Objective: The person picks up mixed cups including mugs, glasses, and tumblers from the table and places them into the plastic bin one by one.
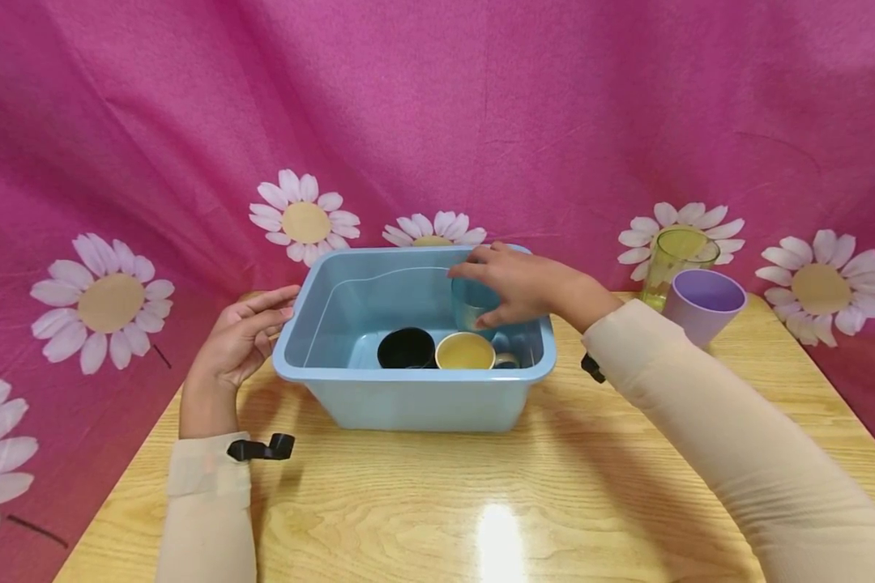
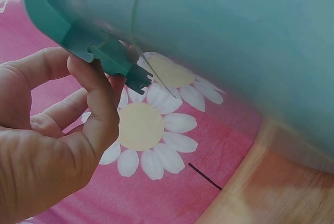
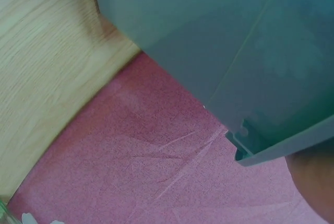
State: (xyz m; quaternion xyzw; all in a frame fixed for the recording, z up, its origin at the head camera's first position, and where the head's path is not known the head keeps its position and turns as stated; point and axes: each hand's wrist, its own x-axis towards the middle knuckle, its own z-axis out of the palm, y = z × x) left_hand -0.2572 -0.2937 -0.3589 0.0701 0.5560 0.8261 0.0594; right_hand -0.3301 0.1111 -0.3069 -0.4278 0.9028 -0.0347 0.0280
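A light blue plastic basin (image 1: 416, 401) sits on the wooden table. My left hand (image 1: 236, 336) holds its left rim; in the left wrist view, the thumb and fingers of that hand (image 2: 78, 109) pinch the green-looking lip of the basin (image 2: 219, 41). My right hand (image 1: 514, 283) reaches over the right side and grips a clear blue cup (image 1: 470, 301) from above, inside the basin at the back right. Nearer the front inside stand a black cup (image 1: 406, 348) and a cream mug (image 1: 465, 351) with a yellow inside. In the right wrist view, the basin's wall (image 3: 198, 41) hides the cup.
Right of the basin, a purple cup (image 1: 706, 301) stands in front of a tall yellow-green glass (image 1: 674, 255), both close to my right forearm. A pink flowered cloth (image 1: 437, 105) hangs behind the table (image 1: 394, 502).
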